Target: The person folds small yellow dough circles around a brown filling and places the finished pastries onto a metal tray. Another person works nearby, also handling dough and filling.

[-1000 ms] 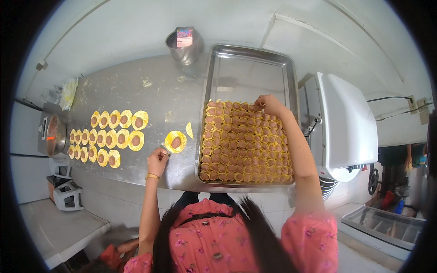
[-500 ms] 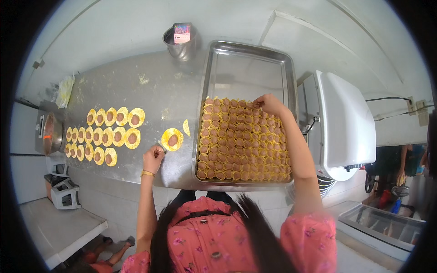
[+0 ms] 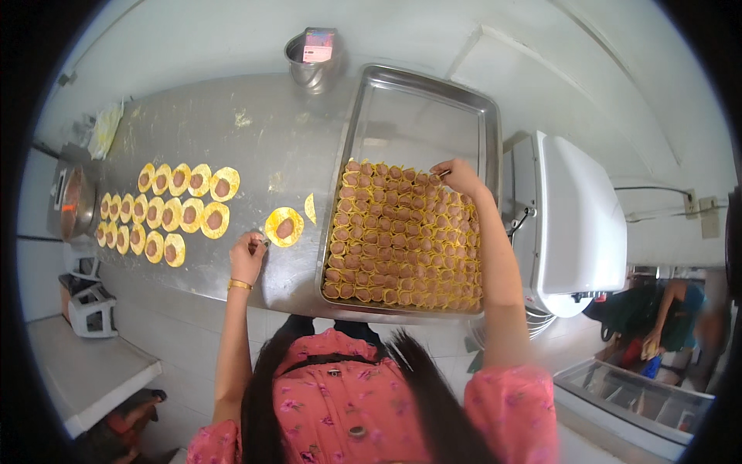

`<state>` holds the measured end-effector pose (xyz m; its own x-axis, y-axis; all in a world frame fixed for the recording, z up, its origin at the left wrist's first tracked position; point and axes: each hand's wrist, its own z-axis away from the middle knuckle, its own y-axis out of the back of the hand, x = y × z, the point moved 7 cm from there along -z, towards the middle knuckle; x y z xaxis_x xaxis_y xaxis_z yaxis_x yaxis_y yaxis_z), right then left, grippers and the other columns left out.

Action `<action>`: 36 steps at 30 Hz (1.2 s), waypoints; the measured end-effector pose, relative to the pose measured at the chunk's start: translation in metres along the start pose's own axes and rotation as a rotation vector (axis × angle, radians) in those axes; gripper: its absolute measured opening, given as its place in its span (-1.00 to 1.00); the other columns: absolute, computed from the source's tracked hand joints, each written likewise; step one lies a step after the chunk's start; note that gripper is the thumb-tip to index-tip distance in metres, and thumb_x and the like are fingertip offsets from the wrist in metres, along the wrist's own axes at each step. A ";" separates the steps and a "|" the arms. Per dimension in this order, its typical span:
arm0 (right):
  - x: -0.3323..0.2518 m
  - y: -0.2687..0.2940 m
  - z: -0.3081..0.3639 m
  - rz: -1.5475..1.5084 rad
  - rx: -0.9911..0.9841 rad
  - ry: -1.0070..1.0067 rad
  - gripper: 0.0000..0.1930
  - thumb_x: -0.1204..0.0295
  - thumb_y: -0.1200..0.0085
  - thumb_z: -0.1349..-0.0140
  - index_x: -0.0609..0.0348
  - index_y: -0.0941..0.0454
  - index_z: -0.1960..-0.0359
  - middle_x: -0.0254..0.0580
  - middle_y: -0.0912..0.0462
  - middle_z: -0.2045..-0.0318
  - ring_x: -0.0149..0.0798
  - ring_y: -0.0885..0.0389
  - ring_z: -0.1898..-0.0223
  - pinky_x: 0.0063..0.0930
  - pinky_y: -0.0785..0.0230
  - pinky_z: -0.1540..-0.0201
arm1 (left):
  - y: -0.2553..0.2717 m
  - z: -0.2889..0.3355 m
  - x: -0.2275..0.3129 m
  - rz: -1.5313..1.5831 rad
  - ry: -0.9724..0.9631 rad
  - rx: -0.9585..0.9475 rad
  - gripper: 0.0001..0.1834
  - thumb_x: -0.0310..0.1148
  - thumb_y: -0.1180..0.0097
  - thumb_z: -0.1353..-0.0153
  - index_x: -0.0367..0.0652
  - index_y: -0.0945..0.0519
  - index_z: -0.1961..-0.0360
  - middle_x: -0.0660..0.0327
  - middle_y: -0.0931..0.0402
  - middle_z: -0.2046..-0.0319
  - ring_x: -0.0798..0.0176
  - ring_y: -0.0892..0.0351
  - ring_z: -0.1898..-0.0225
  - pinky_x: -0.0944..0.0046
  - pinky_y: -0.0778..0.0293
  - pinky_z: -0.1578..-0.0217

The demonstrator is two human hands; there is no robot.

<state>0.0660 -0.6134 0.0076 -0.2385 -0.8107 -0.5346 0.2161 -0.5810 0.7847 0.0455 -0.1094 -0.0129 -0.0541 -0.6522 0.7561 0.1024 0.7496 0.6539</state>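
On the steel table, my left hand (image 3: 247, 255) is closed around a small object with a greyish tip that I cannot make out. It is beside a round yellow wrapper (image 3: 275, 220) bearing a lump of brown filling (image 3: 284, 229). A cut strip of wrapper (image 3: 310, 208) lies near the tray. Over the large metal tray (image 3: 488, 116), my right hand (image 3: 462, 178) has its fingers pinched at the far row of packed, open-topped dumplings (image 3: 386, 232). A small dark thing shows at its fingertips, too small to name.
Rows of filled wrappers (image 3: 188, 213) lie on the table's left (image 3: 232, 131). A metal pot (image 3: 313, 76) holding a pink box (image 3: 318, 45) stands behind. At far left is a metal bowl (image 3: 77, 213); right of the tray, a white appliance (image 3: 576, 216). Another person (image 3: 665, 317) is at far right.
My view has shifted a little, so the table and tray sit slightly further left. My right hand stays at the far dumpling row, and my left hand remains by the single wrapper.
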 end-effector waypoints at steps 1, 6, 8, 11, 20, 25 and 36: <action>-0.001 -0.003 0.000 0.030 -0.008 -0.004 -0.60 0.70 0.07 0.08 0.16 -0.61 0.16 -0.05 -0.65 0.31 -0.24 -0.62 0.30 -0.45 -0.44 0.21 | 0.000 0.000 -0.001 -0.005 0.004 0.015 -0.87 -0.55 -0.12 -0.01 -0.27 -0.55 0.35 0.19 -0.54 0.56 0.35 -0.53 0.53 0.36 -0.45 0.45; -0.007 -0.003 0.004 0.039 -0.033 -0.046 -0.61 0.66 0.04 0.07 0.12 -0.62 0.16 -0.07 -0.66 0.36 -0.25 -0.61 0.35 -0.45 -0.41 0.27 | -0.003 -0.002 0.008 -0.047 0.008 0.059 -0.83 -0.57 -0.15 0.06 -0.29 -0.54 0.36 0.09 -0.54 0.53 0.21 -0.57 0.51 0.28 -0.47 0.43; -0.011 -0.001 0.007 0.025 -0.019 -0.027 -0.61 0.66 0.05 0.07 0.12 -0.62 0.16 -0.07 -0.66 0.37 -0.26 -0.60 0.37 -0.44 -0.41 0.29 | -0.006 -0.003 0.003 -0.023 0.045 0.067 -0.83 -0.56 -0.17 0.09 -0.29 -0.52 0.39 0.05 -0.53 0.52 0.11 -0.56 0.50 0.22 -0.47 0.42; -0.008 -0.001 0.010 -0.093 0.026 -0.063 -0.59 0.65 0.09 0.06 0.10 -0.61 0.14 -0.06 -0.66 0.39 -0.29 -0.57 0.40 -0.45 -0.40 0.31 | -0.005 -0.002 0.008 -0.060 0.028 0.109 -0.83 -0.56 -0.18 0.10 -0.29 -0.52 0.40 0.05 -0.52 0.53 0.09 -0.55 0.49 0.20 -0.46 0.40; -0.024 -0.003 0.015 -0.009 -0.123 -0.135 -0.57 0.64 0.11 0.05 0.08 -0.60 0.12 -0.13 -0.66 0.38 -0.30 -0.52 0.43 -0.45 -0.38 0.29 | -0.006 -0.003 0.009 -0.115 0.042 0.143 -0.82 -0.53 -0.18 0.08 -0.27 -0.53 0.38 0.04 -0.54 0.50 0.09 -0.57 0.47 0.20 -0.47 0.39; 0.002 -0.009 0.007 -0.015 -0.078 -0.106 -0.54 0.64 0.09 0.03 0.05 -0.55 0.03 -0.06 -0.65 0.29 -0.27 -0.56 0.32 -0.42 -0.37 0.18 | -0.007 -0.008 0.015 -0.133 -0.024 0.173 -0.84 -0.48 -0.17 0.07 -0.24 -0.53 0.40 0.02 -0.53 0.47 0.00 -0.54 0.43 0.12 -0.45 0.36; -0.213 -0.076 0.071 -0.231 0.338 0.274 -0.63 0.70 0.10 0.02 0.22 -0.52 0.12 -0.10 -0.61 0.25 -0.20 -0.62 0.27 -0.42 -0.43 0.22 | 0.003 -0.019 0.005 0.039 -0.026 0.064 -0.91 -0.47 -0.13 0.08 -0.24 -0.49 0.52 0.04 -0.53 0.51 0.09 -0.57 0.50 0.20 -0.46 0.43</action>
<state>0.0326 -0.3913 0.0838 0.0238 -0.6787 -0.7340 -0.1435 -0.7289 0.6694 0.0647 -0.1124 -0.0075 -0.0770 -0.6195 0.7812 0.0413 0.7809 0.6233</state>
